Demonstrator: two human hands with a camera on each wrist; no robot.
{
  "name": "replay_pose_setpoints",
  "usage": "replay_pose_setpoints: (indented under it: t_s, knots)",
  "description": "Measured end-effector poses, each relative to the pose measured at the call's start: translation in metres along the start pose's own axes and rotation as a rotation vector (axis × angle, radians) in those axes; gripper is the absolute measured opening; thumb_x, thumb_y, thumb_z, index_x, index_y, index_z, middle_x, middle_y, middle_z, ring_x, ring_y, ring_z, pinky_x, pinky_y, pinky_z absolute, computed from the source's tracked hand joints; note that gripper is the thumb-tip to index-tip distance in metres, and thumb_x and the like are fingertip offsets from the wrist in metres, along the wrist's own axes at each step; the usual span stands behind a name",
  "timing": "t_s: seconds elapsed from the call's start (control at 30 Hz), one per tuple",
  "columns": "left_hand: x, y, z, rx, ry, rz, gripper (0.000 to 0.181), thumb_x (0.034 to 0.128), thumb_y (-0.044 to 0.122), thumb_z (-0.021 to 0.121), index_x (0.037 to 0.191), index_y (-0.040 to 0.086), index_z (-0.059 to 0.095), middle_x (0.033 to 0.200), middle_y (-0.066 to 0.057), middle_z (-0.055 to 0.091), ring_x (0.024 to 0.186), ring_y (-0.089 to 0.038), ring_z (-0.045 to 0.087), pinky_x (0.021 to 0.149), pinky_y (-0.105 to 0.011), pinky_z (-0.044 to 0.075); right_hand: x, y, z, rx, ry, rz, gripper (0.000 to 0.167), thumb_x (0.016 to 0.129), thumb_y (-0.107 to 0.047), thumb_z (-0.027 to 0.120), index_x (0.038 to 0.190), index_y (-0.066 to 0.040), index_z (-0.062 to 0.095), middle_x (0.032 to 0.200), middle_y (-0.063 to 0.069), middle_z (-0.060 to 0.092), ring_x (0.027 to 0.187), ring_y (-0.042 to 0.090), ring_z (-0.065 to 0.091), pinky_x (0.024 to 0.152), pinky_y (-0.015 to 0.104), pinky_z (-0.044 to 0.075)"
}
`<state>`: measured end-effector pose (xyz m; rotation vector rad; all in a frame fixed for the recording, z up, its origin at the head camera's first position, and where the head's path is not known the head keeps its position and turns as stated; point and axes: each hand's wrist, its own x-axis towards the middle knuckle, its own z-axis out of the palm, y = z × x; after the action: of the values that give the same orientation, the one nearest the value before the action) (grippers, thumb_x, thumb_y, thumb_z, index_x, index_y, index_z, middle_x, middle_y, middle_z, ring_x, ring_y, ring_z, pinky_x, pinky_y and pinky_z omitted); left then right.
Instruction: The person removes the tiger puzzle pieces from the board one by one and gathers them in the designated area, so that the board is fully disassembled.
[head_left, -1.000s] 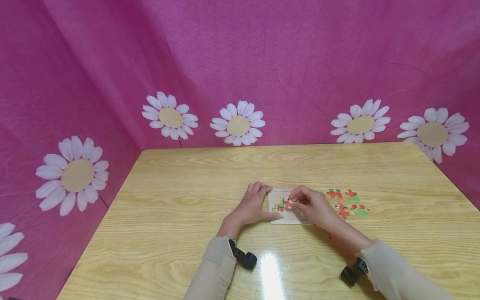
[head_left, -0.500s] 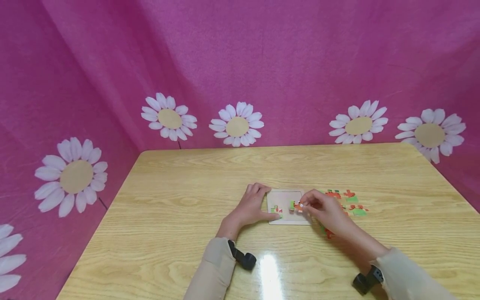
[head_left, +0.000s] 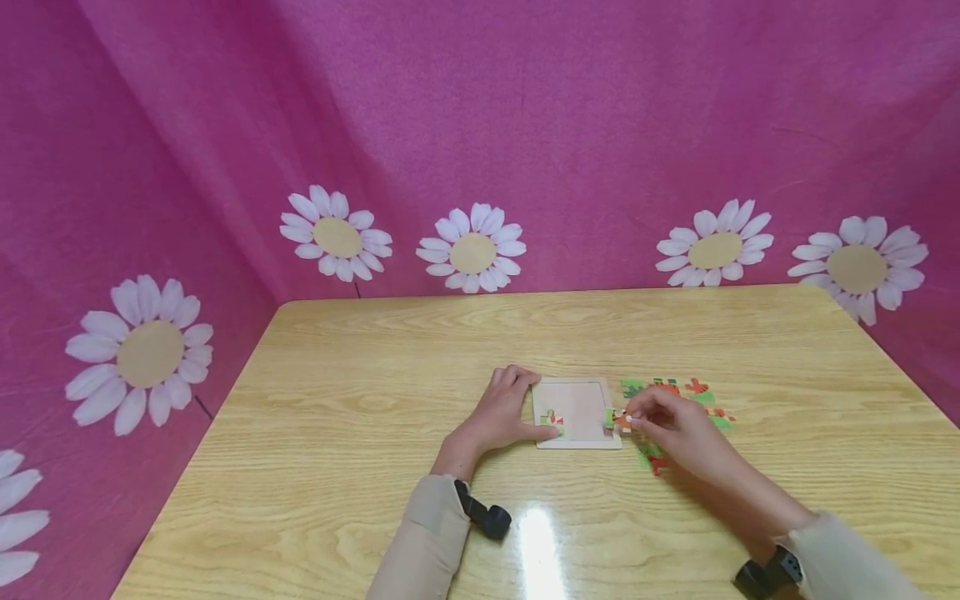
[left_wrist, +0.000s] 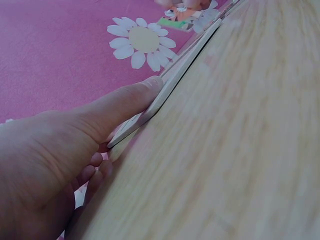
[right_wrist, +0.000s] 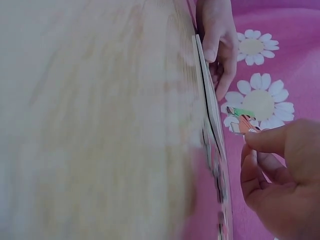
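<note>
A pale wooden puzzle board lies flat on the table, with a green and red puzzle piece in its near left corner. My left hand holds the board's left side, thumb over the near corner, fingers at the far one; in the left wrist view the thumb lies on its rim. Between thumb and fingertips my right hand pinches an orange and green puzzle piece, raised over the board's right edge. Its fingers hide part of that piece.
Several loose puzzle pieces in red, orange and green lie right of the board, partly hidden behind the right hand. The wooden table stretches around them. Behind it hangs a pink curtain with white daisies.
My right hand has moved right with the pinched puzzle piece, from above the board's middle to its right edge. The left hand and board have stayed in place.
</note>
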<state>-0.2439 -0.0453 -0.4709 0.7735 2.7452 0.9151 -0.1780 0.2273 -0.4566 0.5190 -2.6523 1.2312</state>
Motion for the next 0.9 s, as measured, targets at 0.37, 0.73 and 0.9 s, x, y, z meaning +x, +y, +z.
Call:
replay_pose_setpoints:
  t_s: [0.37, 0.73, 0.9]
  knots:
    - [0.000, 0.000, 0.000, 0.003, -0.001, 0.013, 0.083, 0.0767, 0.047, 0.081, 0.143, 0.010, 0.045, 0.137, -0.004, 0.044, 0.125, -0.020, 0.036, 0.111, -0.036, 0.038, -0.014, 0.007, -0.010, 0.012, 0.040, -0.036, 0.016, 0.085, 0.008, 0.068, 0.092, -0.006, 0.064, 0.086, 0.002, 0.067, 0.078, -0.009, 0.058, 0.067, 0.010, 0.051]
    - [0.001, 0.001, -0.002, 0.010, -0.001, 0.016, 0.083, 0.0773, 0.046, 0.080, 0.143, 0.009, 0.045, 0.135, -0.005, 0.044, 0.123, -0.021, 0.036, 0.110, -0.036, 0.039, -0.026, 0.013, -0.023, -0.020, 0.049, -0.049, 0.020, 0.084, 0.006, 0.070, 0.092, -0.011, 0.065, 0.085, 0.000, 0.068, 0.080, -0.009, 0.059, 0.069, 0.008, 0.051]
    - [0.000, 0.001, -0.001, 0.001, -0.002, 0.015, 0.083, 0.0773, 0.045, 0.080, 0.143, 0.009, 0.044, 0.136, -0.005, 0.044, 0.123, -0.021, 0.036, 0.110, -0.037, 0.039, -0.032, 0.015, -0.028, -0.037, 0.052, -0.015, 0.017, 0.085, 0.004, 0.069, 0.093, -0.011, 0.065, 0.087, -0.002, 0.069, 0.080, -0.007, 0.059, 0.067, 0.010, 0.050]
